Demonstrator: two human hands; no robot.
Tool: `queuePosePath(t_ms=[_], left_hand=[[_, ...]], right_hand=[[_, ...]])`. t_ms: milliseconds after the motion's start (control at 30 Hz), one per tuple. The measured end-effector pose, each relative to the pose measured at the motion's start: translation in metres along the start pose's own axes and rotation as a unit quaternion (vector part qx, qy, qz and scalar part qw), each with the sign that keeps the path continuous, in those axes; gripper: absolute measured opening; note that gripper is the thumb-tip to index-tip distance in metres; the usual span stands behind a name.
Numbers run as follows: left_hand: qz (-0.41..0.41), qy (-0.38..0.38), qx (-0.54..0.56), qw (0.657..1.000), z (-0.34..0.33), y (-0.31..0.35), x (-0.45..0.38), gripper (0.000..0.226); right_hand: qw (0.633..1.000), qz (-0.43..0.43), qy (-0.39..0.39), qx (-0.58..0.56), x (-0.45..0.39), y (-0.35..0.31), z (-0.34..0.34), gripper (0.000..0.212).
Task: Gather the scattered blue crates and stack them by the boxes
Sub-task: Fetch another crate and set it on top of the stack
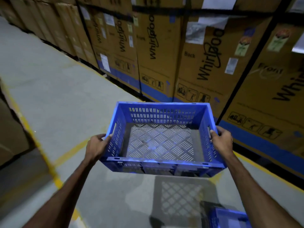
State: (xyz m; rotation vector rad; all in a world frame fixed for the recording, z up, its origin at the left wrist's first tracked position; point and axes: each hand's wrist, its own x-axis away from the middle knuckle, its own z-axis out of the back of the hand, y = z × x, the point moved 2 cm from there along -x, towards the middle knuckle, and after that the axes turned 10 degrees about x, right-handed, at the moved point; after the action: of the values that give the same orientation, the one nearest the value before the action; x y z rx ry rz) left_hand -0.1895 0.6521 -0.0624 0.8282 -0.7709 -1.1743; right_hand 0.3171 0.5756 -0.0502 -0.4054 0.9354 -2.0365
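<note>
1. Nearest you, at the lower right, part of a second blue plastic crate point(230, 218) sits on the grey concrete floor point(57, 96). Whether it starts a stack, you cannot tell.
2. Your left hand point(96, 146) and right hand point(222, 140) each grasp a side handle of the empty blue slotted plastic crate point(162, 139), carried level above the floor.
3. Beyond stand the tall brown cardboard boxes point(202, 60). This crate is gathered but not yet stacked; judging by that, the task is mid-way at best.

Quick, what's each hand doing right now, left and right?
Left hand: grips the left side wall of the blue crate.
Right hand: grips the crate's right side, fingers curled in at its handle slot.
</note>
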Motion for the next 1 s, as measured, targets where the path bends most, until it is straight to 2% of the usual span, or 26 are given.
queuePosePath(t_ms=[67, 400, 567, 667, 800, 900, 1000], left_hand=[[0.004, 0.016, 0.002, 1.000, 0.016, 0.001, 0.004, 0.040], [0.063, 0.112, -0.015, 0.992, 0.075, -0.017, 0.067, 0.069], [0.098, 0.181, 0.017, 0.979, 0.090, -0.029, 0.131, 0.064], [0.116, 0.236, 0.076, 0.962, 0.101, -0.044, 0.170, 0.065], [0.147, 0.311, 0.138, 0.929, 0.120, -0.059, 0.229, 0.055], [0.172, 0.369, 0.160, 0.899, 0.141, -0.071, 0.279, 0.053], [0.182, 0.423, 0.179, 0.869, 0.166, -0.083, 0.330, 0.045]], right_hand=[[1.000, 0.018, -0.007, -0.007, 0.003, -0.019, -0.001, 0.015], [0.988, 0.104, -0.109, -0.017, -0.003, -0.067, -0.025, 0.014], [0.976, 0.144, -0.161, -0.031, -0.006, -0.089, -0.043, 0.014], [0.966, 0.169, -0.197, -0.024, -0.005, -0.107, -0.062, 0.013], [0.945, 0.212, -0.247, -0.030, 0.008, -0.132, -0.094, 0.030], [0.927, 0.241, -0.286, -0.035, 0.043, -0.162, -0.106, 0.028], [0.905, 0.277, -0.320, -0.046, 0.081, -0.188, -0.122, 0.039]])
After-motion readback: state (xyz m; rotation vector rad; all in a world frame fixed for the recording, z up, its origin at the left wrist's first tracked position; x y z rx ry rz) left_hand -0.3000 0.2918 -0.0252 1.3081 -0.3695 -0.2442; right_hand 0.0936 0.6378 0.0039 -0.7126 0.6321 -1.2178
